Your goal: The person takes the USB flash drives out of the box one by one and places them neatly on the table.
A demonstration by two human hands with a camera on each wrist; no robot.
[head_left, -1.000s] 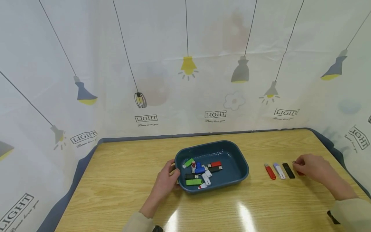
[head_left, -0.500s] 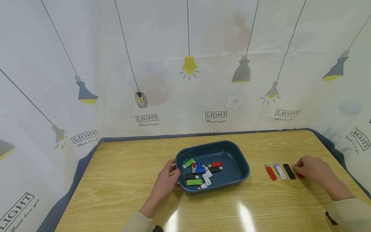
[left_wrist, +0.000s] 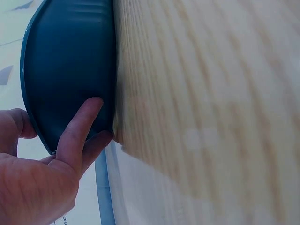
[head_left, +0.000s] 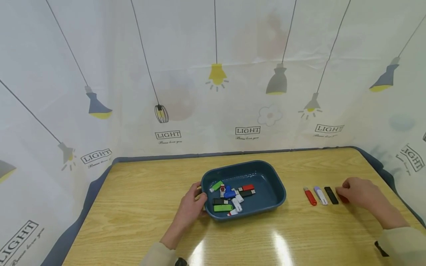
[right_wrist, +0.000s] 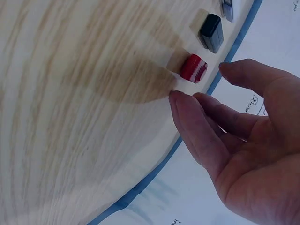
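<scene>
My left hand (head_left: 190, 203) grips the left end of a dark blue plastic tub (head_left: 276, 181); in the left wrist view its fingers lie against the outer wall (left_wrist: 70, 61) and up to the rim. Several USB flash drives, green, black, white, blue and red, lie inside. My right hand (head_left: 359, 193) is at the right end of a row on the table, over a red flash drive (right_wrist: 193, 68), mostly hidden in the head view. In the right wrist view thumb and fingertips are spread apart, with a gap to this drive.
Left of the right hand lie a black flash drive (head_left: 331, 195), a white and lilac one (head_left: 321, 195) and another red one (head_left: 310, 196), side by side. The wooden table (head_left: 143, 207) ends at a lamp-printed cloth (head_left: 199, 111) behind.
The right hand's fingertips have come off the metal plug end of the last red drive, which stays on the table. The left hand and the tub have not moved.
</scene>
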